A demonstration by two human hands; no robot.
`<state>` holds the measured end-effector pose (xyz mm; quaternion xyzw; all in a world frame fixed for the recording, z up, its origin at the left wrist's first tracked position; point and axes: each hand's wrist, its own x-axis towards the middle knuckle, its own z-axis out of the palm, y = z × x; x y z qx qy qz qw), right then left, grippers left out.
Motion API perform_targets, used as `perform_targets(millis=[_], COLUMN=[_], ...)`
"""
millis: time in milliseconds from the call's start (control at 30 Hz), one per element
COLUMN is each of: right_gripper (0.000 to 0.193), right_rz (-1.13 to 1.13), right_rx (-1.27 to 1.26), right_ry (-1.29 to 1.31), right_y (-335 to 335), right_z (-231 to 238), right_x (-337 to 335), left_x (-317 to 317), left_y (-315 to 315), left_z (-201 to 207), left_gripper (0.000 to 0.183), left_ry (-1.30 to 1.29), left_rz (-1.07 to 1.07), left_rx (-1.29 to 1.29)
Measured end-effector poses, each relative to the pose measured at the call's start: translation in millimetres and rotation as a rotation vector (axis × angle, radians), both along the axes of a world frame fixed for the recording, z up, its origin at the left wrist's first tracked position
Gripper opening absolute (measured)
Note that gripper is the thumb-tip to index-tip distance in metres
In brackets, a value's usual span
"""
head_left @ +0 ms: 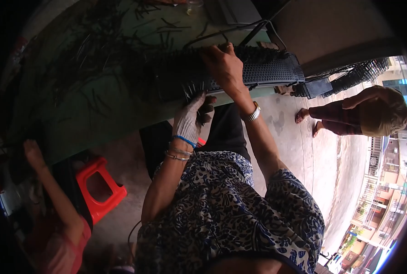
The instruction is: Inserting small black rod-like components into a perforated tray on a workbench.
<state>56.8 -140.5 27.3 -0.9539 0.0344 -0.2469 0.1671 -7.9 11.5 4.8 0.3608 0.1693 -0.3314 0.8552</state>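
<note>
Black, hole-punched sheeting forms the near side of a long housing [274, 73], its small round openings packed in close, even rows and catching a dull grey light toward the right end. Along its top runs a ragged, bristly fringe of dark material, and a paler, thin line trims the lower edge. The left end sinks into shadow, so its exact limit cannot be told.

The long axis runs from side to side across the person's front, roughly along the near edge of the green table [116, 123] on which the housing lies; its right end points toward the bright paved ground.

The bare right hand [226, 68] lies across the middle of the housing, fingers bent over toward the far top edge; whether they pinch anything cannot be told. The left hand [192, 116], in a whitish knit glove with darkened fingers, is at the near lower edge, left of the right wrist, half curled. Thin dark slivers [188, 91] stick up just beside its fingertips, but whether it grips them is unclear.
</note>
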Motion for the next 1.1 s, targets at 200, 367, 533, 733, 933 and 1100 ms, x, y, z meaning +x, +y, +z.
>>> perform_targets(millis=[200,367,533,733,933,1100], right_gripper=[0.021,0.019,0.013,0.009,0.011,0.009], right_rz=[0.359,0.379,0.33,-0.001,0.035,0.024], right_rx=[0.678,0.911,0.999,0.392,0.389,0.319], right_ry=[0.464,0.509,0.239,-0.221,-0.314,-0.295], right_y=[-9.3,-12.6,-16.5,-11.4,-7.3,-4.1], right_z=[18.7,23.0,17.5,3.8,-9.8,-5.6], right_x=[-39.4,-47.9,-45.4,-24.5,-9.5,-12.2], left_x=[0.8,0.5,3.4,5.6,4.4,0.8], left_y=[2.6,-1.0,1.9,-0.4,-6.8,-1.5], left_z=[-5.6,7.7,-1.2,-10.7,-23.2,-24.1], left_gripper=[0.019,0.02,0.022,0.025,0.021,0.016], left_ry=[-0.037,-0.112,-0.054,-0.043,0.088,0.08], left_rz=[-0.018,-0.053,0.014,-0.045,0.018,0.052], left_rx=[0.038,0.108,0.098,0.058,-0.138,-0.143])
